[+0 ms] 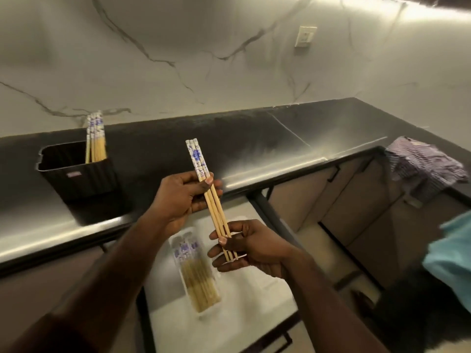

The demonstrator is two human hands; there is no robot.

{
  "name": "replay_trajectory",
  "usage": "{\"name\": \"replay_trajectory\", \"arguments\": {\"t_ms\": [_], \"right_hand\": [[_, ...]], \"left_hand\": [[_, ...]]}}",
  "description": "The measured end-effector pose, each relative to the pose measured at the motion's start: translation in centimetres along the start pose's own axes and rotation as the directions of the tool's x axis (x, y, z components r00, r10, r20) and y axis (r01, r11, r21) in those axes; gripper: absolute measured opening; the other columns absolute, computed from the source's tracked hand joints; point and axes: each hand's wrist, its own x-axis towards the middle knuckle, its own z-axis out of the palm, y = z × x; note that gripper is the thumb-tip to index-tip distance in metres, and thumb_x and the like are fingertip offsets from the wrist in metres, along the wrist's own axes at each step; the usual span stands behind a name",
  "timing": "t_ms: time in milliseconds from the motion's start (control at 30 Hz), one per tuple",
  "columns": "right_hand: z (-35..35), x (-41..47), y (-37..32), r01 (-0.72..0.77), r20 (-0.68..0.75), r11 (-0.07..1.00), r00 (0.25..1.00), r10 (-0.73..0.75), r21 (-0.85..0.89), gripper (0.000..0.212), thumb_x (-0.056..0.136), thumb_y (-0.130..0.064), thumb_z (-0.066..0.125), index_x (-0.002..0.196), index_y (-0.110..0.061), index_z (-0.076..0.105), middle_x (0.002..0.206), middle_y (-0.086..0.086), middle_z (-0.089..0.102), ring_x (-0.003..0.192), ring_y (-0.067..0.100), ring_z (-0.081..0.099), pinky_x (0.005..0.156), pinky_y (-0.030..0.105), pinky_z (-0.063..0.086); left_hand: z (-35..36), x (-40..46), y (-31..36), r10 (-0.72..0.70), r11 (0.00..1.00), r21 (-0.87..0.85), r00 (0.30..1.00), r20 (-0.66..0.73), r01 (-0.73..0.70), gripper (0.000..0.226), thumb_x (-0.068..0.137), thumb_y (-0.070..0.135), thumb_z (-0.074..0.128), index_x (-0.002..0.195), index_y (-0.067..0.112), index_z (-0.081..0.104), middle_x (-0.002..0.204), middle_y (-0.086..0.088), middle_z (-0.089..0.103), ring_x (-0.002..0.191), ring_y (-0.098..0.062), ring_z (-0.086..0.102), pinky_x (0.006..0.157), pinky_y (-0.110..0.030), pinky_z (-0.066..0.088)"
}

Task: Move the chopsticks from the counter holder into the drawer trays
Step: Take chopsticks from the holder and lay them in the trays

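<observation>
Both hands hold one small bundle of chopsticks [212,200] in the air, above the open drawer [254,296] and just in front of the counter [254,138] edge. The bundle looks like three sticks side by side, blue-and-white patterned tops pointing up and away, plain wood tips pointing down toward the person. Left hand [178,200] grips the upper part, thumb pressed on the sticks right below the patterned section, fingers curled shut behind them. Right hand [249,248] pinches the lower tips btwn thumb and fingers, closed on them too. On the counter at left stands a dark ribbed holder [79,174] w/ more chopsticks [95,138] upright in its back right corner, patterned ends up; the rest of the holder looks dark inside, contents can't be told. In the drawer, a clear tray [196,273] lies lengthwise w/ a batch of chopsticks in it, patterned ends toward the counter, wood tips toward the person; it's blurry, so no count. The tray sits on a pale drawer floor, just below and left of the right hand. At far right a striped cloth [423,164] lies on the counter corner. A wall outlet [305,36] shows on the marble backsplash [178,59].
</observation>
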Motion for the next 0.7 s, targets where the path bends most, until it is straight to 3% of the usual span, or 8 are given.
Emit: {"name": "replay_trajectory", "arguments": {"t_ms": [267, 533, 700], "right_hand": [[-7.3, -7.3, 2.7, -0.062, -0.052, 0.997, 0.997, 0.065, 0.051, 0.022, 0.095, -0.004, 0.056, 0.115, 0.001, 0.063, 0.101, 0.023, 0.071, 0.088, 0.033, 0.071, 0.076, 0.041, 0.060], [-11.8, -5.0, 5.5, -0.213, -0.159, 0.977, 0.965, 0.208, -0.019, 0.017, 0.094, -0.002, 0.056, 0.107, 0.002, 0.065, 0.092, 0.020, 0.073, 0.083, 0.031, 0.072, 0.074, 0.042, 0.061], [-14.7, -1.2, 6.4, -0.348, -0.201, 0.934, 0.923, 0.328, -0.075, 0.018, 0.093, -0.002, 0.058, 0.109, 0.003, 0.065, 0.092, 0.020, 0.073, 0.082, 0.030, 0.072, 0.077, 0.043, 0.061]], "left_hand": [[9.0, -0.9, -6.1, -0.151, 0.986, -0.065, 0.989, 0.008, 0.151, 0.017, 0.094, 0.003, 0.055, 0.105, 0.002, 0.067, 0.094, -0.017, 0.076, 0.086, -0.028, 0.075, 0.065, -0.035, 0.062], [10.6, 3.3, -12.7, -0.303, 0.950, -0.095, 0.950, -0.072, 0.296, 0.020, 0.097, 0.005, 0.052, 0.114, 0.001, 0.061, 0.102, -0.019, 0.074, 0.085, -0.029, 0.075, 0.068, -0.038, 0.062], [9.6, 7.6, -16.3, -0.416, 0.903, -0.151, 0.906, -0.079, 0.401, 0.015, 0.097, 0.006, 0.053, 0.108, 0.000, 0.061, 0.093, -0.017, 0.076, 0.078, -0.027, 0.076, 0.060, -0.035, 0.061]]}}
